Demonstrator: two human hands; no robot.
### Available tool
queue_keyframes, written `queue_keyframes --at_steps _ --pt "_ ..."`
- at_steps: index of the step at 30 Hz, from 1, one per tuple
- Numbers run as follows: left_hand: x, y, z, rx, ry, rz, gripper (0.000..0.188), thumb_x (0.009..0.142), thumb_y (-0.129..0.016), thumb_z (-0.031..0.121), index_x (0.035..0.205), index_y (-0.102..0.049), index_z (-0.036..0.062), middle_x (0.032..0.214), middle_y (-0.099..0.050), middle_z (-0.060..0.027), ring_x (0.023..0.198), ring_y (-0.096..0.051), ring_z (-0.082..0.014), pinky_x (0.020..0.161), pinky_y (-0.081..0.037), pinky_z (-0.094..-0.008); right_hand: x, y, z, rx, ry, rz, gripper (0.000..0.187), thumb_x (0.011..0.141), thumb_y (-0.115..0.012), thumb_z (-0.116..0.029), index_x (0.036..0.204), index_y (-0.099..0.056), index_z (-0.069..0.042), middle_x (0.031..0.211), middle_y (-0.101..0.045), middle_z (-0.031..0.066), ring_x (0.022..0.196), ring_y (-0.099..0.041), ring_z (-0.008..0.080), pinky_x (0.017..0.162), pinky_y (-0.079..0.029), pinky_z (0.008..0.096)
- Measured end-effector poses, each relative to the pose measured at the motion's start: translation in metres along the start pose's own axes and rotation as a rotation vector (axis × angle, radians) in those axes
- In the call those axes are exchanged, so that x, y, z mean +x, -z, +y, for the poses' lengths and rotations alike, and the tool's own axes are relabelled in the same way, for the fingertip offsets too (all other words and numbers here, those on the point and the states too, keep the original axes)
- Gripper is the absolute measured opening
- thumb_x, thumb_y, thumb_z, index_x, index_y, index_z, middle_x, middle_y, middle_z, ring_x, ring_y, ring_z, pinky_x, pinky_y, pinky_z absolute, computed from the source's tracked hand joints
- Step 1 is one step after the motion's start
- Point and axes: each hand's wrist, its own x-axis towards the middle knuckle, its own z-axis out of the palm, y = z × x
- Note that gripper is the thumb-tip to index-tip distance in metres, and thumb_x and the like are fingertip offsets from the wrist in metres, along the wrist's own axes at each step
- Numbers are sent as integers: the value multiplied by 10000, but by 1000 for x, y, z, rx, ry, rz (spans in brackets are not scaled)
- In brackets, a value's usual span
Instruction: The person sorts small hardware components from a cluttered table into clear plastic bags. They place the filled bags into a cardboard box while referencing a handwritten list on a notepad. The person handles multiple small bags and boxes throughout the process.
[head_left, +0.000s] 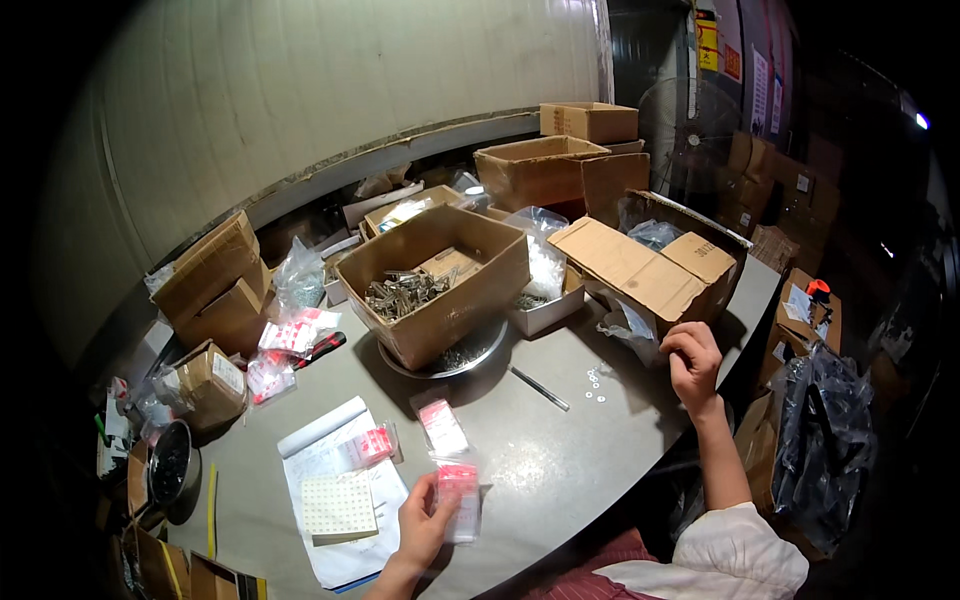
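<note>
At the table's near edge, my left hand [424,522] pinches a small clear plastic bag with a red and white print [460,492]. Just beyond it lies another such bag [442,426]. My right hand [692,358] is raised at the right, fingers curled together beside the flap of an open cardboard box [640,262]. Whatever its fingertips hold, if anything, is hidden. A crumpled clear plastic liner [632,322] hangs from that box close to the fingers. Several small white rings [594,384] and a black pen [540,388] lie on the table between my hands.
An open carton of metal parts [410,292] rests on a metal bowl [466,356] mid-table. A notepad with papers [340,505] lies left of my left hand. More printed bags [290,345], a brown box [212,385] and a dark bowl [174,462] occupy the left side.
</note>
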Motion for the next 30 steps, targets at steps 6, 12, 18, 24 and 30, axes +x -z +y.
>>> queue_keyframes --at_steps 6,12,18,24,30 --pt "3 -3 -1 59 -12 -2 398 993 -736 132 1331 -627 -49 1173 -729 -100 1071 -677 -154 960 -534 -300 -64 -43 58 -188 -358 -542 214 792 -663 -203 923 -773 -75 954 -744 202 947 -716 383 851 -567 476" --pt "6 -10 2 53 -43 58 380 993 -714 74 1324 -601 -75 1169 -708 -97 1067 -667 -151 942 -537 -298 -54 -59 95 19 -456 -659 306 889 -609 -173 1130 -756 -54 1043 -749 211 982 -720 378 852 -565 468" --pt "1 -2 -5 91 -85 105 469 986 -726 81 1387 -568 -101 1182 -710 -122 1110 -665 -173 966 -536 -309 -7 -18 -13 277 58 -432 376 757 -642 70 1107 -732 -30 1155 -731 161 1075 -715 342 932 -575 406" --pt "10 -13 -9 383 -282 229 551 982 -710 91 1465 -512 -87 1356 -626 -221 1221 -652 -267 1044 -527 -373 18 -57 -5 -385 451 -453 488 830 -633 -25 1315 -625 25 1355 -648 205 1229 -656 337 1053 -525 406" --pt "-4 -5 17 703 -463 221 385 928 -668 31 1308 -620 -7 1244 -638 -173 1152 -641 -312 974 -550 -400 -9 -59 57 -607 -17 -885 231 777 -711 -59 1006 -726 -38 1078 -735 165 979 -734 319 753 -563 539"
